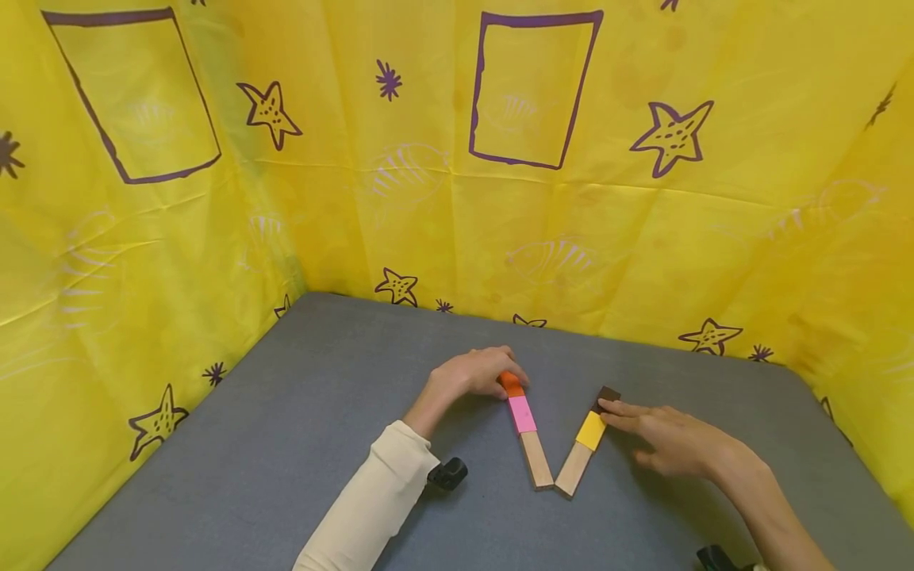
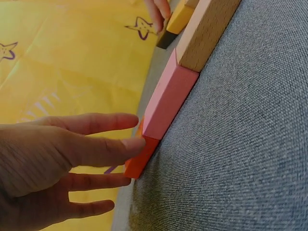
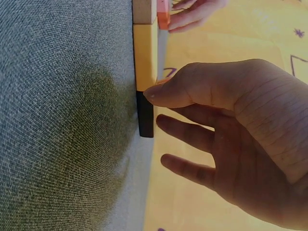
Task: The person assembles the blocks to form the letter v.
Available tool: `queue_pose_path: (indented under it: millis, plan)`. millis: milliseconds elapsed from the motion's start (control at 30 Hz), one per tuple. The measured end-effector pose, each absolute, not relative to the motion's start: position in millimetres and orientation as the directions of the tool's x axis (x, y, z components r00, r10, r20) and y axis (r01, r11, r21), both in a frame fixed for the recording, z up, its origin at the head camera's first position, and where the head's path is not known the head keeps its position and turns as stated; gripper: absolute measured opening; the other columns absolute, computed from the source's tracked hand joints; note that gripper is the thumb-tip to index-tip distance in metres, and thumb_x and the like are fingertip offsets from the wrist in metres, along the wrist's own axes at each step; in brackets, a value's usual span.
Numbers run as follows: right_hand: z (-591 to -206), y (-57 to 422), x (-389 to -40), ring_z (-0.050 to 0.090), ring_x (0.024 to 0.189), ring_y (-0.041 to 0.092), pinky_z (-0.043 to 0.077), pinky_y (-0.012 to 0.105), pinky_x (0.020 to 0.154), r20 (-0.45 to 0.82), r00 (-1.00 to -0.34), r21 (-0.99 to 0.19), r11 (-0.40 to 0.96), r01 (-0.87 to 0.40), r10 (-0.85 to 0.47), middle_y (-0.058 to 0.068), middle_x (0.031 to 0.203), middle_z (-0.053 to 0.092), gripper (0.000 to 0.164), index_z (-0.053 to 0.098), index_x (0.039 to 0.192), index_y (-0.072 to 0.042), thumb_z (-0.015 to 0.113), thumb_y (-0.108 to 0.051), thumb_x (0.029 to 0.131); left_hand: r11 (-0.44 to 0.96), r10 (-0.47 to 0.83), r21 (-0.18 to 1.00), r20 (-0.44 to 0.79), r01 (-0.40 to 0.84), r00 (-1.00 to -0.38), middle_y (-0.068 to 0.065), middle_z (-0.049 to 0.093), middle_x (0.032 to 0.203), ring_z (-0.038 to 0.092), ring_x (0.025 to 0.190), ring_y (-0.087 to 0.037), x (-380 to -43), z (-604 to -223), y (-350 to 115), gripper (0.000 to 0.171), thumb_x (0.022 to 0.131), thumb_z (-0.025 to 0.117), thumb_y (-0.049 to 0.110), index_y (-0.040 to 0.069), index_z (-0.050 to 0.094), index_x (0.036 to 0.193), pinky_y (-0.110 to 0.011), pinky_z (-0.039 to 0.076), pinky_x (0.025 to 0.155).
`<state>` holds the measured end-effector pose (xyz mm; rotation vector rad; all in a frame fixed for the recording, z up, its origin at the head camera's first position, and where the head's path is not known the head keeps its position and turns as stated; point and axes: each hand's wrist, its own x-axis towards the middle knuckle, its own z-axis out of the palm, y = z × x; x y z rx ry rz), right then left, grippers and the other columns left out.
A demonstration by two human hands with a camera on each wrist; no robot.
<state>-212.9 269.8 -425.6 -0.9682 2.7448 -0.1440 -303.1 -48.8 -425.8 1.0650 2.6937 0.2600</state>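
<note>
My left hand (image 1: 474, 371) pinches the orange block (image 1: 511, 385), thumb at its near side and fingers over its far end. A pink block (image 1: 522, 414) and a bare wooden block (image 1: 536, 460) continue from it in one slanting row. On the other side, my right hand (image 1: 678, 436) rests straight fingertips on a dark brown block (image 1: 608, 393), its thumb apart from the row in the head view. A yellow block (image 1: 590, 431) and a second bare wooden block (image 1: 574, 469) follow the dark one. Both rows meet at their near ends, forming a V.
A grey cloth-like tabletop (image 1: 250, 444) lies under the blocks. Yellow fabric (image 1: 428, 214) with purple stars and frames hangs around the table's back and sides. A black wrist device (image 1: 448, 473) sits by the left sleeve (image 1: 378, 496).
</note>
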Motion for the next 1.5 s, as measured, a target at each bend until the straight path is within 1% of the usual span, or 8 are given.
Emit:
queue_pose_path:
  millis: [133, 233, 500, 767, 1067, 1200, 1333, 1500]
  plan:
    - [-425.1, 269.5, -213.0, 0.061, 0.132, 0.045, 0.049, 0.066, 0.103, -0.178, -0.758, -0.167, 0.779, -0.605, -0.627, 0.015, 0.163, 0.047, 0.064, 0.058, 0.149, -0.008, 0.077, -0.01, 0.088, 0.708, 0.702, 0.252, -0.153, 0.66, -0.695, -0.006, 0.065, 0.133, 0.058, 0.118, -0.018, -304.3, -425.9, -48.5, 0.037, 0.1, 0.07, 0.014, 0.025, 0.072, 0.135, -0.034, 0.051, 0.101]
    - [-425.5, 269.3, -213.5, 0.06, 0.133, 0.046, 0.048, 0.069, 0.103, -0.182, -0.764, -0.168, 0.785, -0.597, -0.619, 0.016, 0.164, 0.046, 0.064, 0.057, 0.15, -0.007, 0.077, -0.01, 0.088, 0.708, 0.703, 0.245, -0.153, 0.663, -0.694, -0.006, 0.066, 0.131, 0.058, 0.115, -0.018, -305.1, -426.7, -47.7, 0.036, 0.101, 0.068, 0.015, 0.024, 0.072, 0.135, -0.031, 0.051, 0.097]
    - [-427.8, 268.9, -213.3, 0.059, 0.135, 0.047, 0.044, 0.074, 0.104, -0.184, -0.768, -0.175, 0.789, -0.589, -0.614, 0.016, 0.163, 0.047, 0.064, 0.057, 0.15, -0.006, 0.075, -0.009, 0.089, 0.724, 0.686, 0.238, -0.157, 0.647, -0.71, -0.006, 0.067, 0.128, 0.059, 0.114, -0.018, -304.3, -427.7, -46.4, 0.034, 0.1, 0.071, 0.017, 0.022, 0.073, 0.134, -0.032, 0.052, 0.1]
    - [-428.6, 268.7, -214.2, 0.061, 0.133, 0.045, 0.048, 0.067, 0.104, -0.174, -0.757, -0.16, 0.777, -0.609, -0.629, 0.015, 0.162, 0.048, 0.064, 0.057, 0.15, -0.007, 0.075, -0.009, 0.089, 0.724, 0.687, 0.234, -0.158, 0.649, -0.709, -0.005, 0.067, 0.128, 0.058, 0.115, -0.017, -306.0, -430.3, -47.2, 0.034, 0.099, 0.072, 0.019, 0.023, 0.074, 0.133, -0.032, 0.051, 0.101]
    - [-427.0, 269.4, -213.9, 0.062, 0.131, 0.044, 0.051, 0.063, 0.102, -0.16, -0.757, -0.152, 0.773, -0.615, -0.634, 0.015, 0.161, 0.049, 0.064, 0.057, 0.15, -0.007, 0.076, -0.01, 0.089, 0.724, 0.687, 0.224, -0.157, 0.652, -0.709, -0.004, 0.067, 0.128, 0.059, 0.115, -0.017, -306.6, -431.1, -46.5, 0.034, 0.1, 0.071, 0.018, 0.024, 0.073, 0.134, -0.032, 0.052, 0.102]
    - [-426.7, 269.4, -213.7, 0.062, 0.132, 0.044, 0.05, 0.065, 0.102, -0.154, -0.759, -0.151, 0.774, -0.614, -0.632, 0.016, 0.162, 0.049, 0.064, 0.056, 0.15, -0.007, 0.076, -0.01, 0.09, 0.72, 0.692, 0.227, -0.158, 0.656, -0.705, -0.005, 0.067, 0.128, 0.059, 0.115, -0.018, -306.5, -430.6, -46.3, 0.035, 0.1, 0.071, 0.018, 0.023, 0.073, 0.134, -0.033, 0.052, 0.102]
    - [-427.3, 269.4, -214.2, 0.061, 0.133, 0.046, 0.047, 0.071, 0.103, -0.162, -0.762, -0.158, 0.779, -0.607, -0.627, 0.016, 0.162, 0.048, 0.063, 0.056, 0.15, -0.007, 0.076, -0.01, 0.09, 0.717, 0.695, 0.229, -0.159, 0.658, -0.702, -0.005, 0.068, 0.127, 0.058, 0.114, -0.017, -306.9, -430.6, -46.3, 0.034, 0.1, 0.071, 0.018, 0.023, 0.074, 0.133, -0.033, 0.051, 0.102]
    - [-427.3, 270.2, -214.6, 0.061, 0.132, 0.046, 0.048, 0.069, 0.103, -0.172, -0.762, -0.156, 0.781, -0.605, -0.624, 0.016, 0.161, 0.049, 0.063, 0.057, 0.15, -0.006, 0.076, -0.009, 0.09, 0.714, 0.698, 0.228, -0.16, 0.662, -0.698, -0.004, 0.068, 0.126, 0.058, 0.114, -0.016, -307.5, -431.0, -45.2, 0.032, 0.1, 0.071, 0.018, 0.024, 0.075, 0.131, -0.031, 0.051, 0.102]
